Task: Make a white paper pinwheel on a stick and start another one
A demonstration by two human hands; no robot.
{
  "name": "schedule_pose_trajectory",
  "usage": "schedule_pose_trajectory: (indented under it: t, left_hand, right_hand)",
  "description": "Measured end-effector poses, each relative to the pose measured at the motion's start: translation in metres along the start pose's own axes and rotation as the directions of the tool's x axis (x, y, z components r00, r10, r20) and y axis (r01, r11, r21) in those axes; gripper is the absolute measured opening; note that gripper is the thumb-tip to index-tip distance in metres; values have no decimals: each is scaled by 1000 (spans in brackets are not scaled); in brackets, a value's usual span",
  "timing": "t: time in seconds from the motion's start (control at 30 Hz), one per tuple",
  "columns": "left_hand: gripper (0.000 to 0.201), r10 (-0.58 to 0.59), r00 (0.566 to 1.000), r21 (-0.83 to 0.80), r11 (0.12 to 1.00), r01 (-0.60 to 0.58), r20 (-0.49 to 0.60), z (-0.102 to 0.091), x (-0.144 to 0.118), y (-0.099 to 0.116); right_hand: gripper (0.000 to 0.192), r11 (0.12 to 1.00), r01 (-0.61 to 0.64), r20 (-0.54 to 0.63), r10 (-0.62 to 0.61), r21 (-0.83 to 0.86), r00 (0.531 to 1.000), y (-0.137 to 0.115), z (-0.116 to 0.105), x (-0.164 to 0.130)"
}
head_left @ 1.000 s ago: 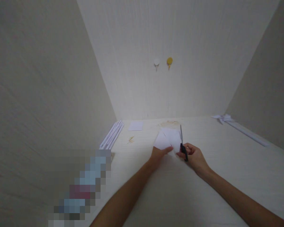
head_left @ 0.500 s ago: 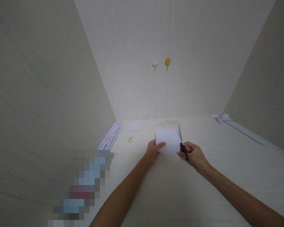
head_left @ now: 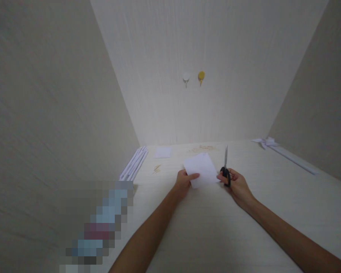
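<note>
Both arms reach forward over the pale wood-grain table (head_left: pixel 204 239), coming in from the lower corners so that the hands meet near the middle. The left forearm (head_left: pixel 155 223) slants up and to the right, running straight into the wrist. The left hand (head_left: pixel 184 181) pinches a sheet of white paper (head_left: pixel 203 167) by its lower left edge, thumb laid flat on top and pointing right, the other fingers curled at the edge and partly hidden beneath.

The right forearm (head_left: pixel 284 227) slants up and to the left, palm turned inward. The right hand (head_left: pixel 236 185) closes round the black handles of a pair of scissors (head_left: pixel 225 170), whose blades lie close together and point away from the person, clear of the paper. Its thumb reaches left to the lower right corner of the sheet; whether it grips that corner, I cannot tell.

The sheet sits between the hands, tilted, just left of the scissors. Farther back on the left lie a smaller square of paper (head_left: pixel 162 152) and a bundle of white paper sticks (head_left: pixel 134 163).
</note>
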State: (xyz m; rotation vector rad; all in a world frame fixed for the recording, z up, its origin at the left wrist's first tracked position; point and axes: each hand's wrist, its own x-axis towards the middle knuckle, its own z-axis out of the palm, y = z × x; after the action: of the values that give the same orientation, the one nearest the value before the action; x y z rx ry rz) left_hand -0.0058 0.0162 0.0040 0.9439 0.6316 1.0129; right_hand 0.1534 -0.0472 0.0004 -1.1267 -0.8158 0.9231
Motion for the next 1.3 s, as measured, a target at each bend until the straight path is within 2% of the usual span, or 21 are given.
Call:
schedule_pose_trajectory:
  t: [0.17,0.4,0.7,1.07,1.3]
  left_hand:
    - [33,59,998,5,998,-59,-39,-1,2,-4]
    - [37,63,993,-12,998,-64,-95,0,3,-5]
    - [39,83,995,24,996,-81,-61,0,2,-5]
    - [37,65,995,15,998,-64,-79,0,3,-6]
    - [35,72,996,33,997,-71,-47,-2,3,-6]
  right_hand:
    - [27,996,-55,0,56,73,998,-2,-1,1]
    - [26,988,-95,48,89,125,995,-5,-4,1]
    - [27,987,-94,104,81,131,991,-3,-4,0]
    - [25,989,-98,144,82,110,986,-2,-4,1]
    - [27,989,-108,128,95,98,987,-5,-2,1]
